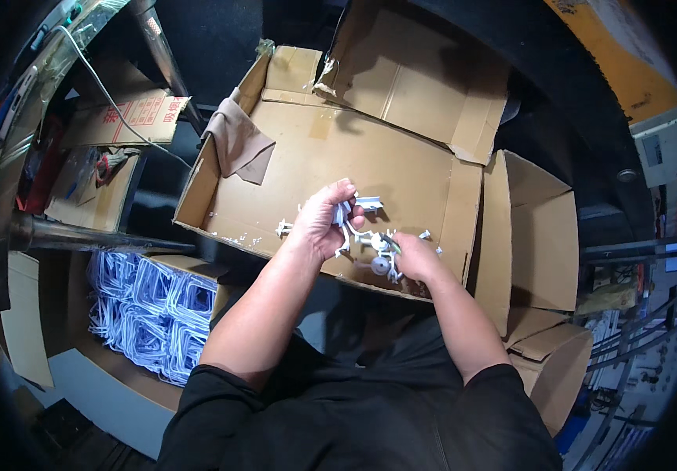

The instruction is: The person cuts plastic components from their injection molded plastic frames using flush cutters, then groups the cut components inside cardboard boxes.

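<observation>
My left hand (329, 218) is closed round white moulded plastic pieces (368, 203), whose ends stick out past the fingers. Thin branching arms and round white discs (380, 266) hang between my two hands, over the near edge of a shallow cardboard tray (315, 169). My right hand (415, 257) is closed at the right side of these pieces. A small dark and green tool (392, 244) shows at its fingertips, but the palm hides most of it and I cannot tell its kind. Small white scraps (236, 238) lie along the tray's near left edge.
A brownish cloth (243, 141) drapes over the tray's left wall. Open cardboard boxes stand behind (417, 71) and to the right (539, 235). At lower left, a carton holds stacked white plastic frames (154, 314). Metal bars (111, 235) and a thin cable (111, 98) run at the left.
</observation>
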